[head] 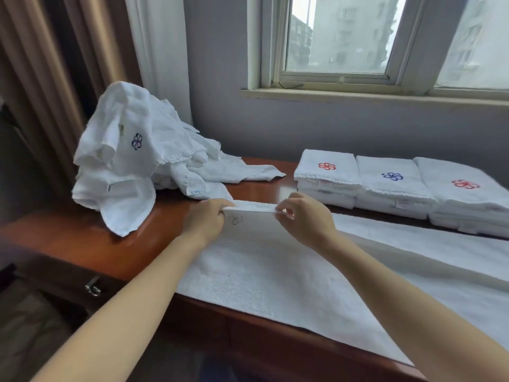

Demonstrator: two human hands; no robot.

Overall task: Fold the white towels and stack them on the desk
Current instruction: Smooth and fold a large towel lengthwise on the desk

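White towel (275,274) lies spread flat along the front of the desk (82,244), running off toward the right edge of my view, with its far left end lifted off the wood. From my station I see both hands on that raised hem. The left hand (205,221) grips one corner with its fingers curled over the edge, and the right hand (305,219) pinches the same hem a little farther along between thumb and fingertips. A faint embroidered mark (237,219) shows through the cloth just beside the left hand. Behind the left hand, on the desk's left part, a heap of unfolded towels (132,166) rises high. It has a purple flower emblem (137,141) on one hanging fold and a loose end trailing flat toward the middle of the desk. At the back right, below the window (338,34), I count three stacks of folded towels side by side and touching. The left stack (327,175) carries a red flower on top, the middle stack (391,186) a blue one and the right stack (465,199) a red one. A brown curtain (55,64) hangs at the left, and a metal fitting (93,286) sits on the desk's front below the heap.
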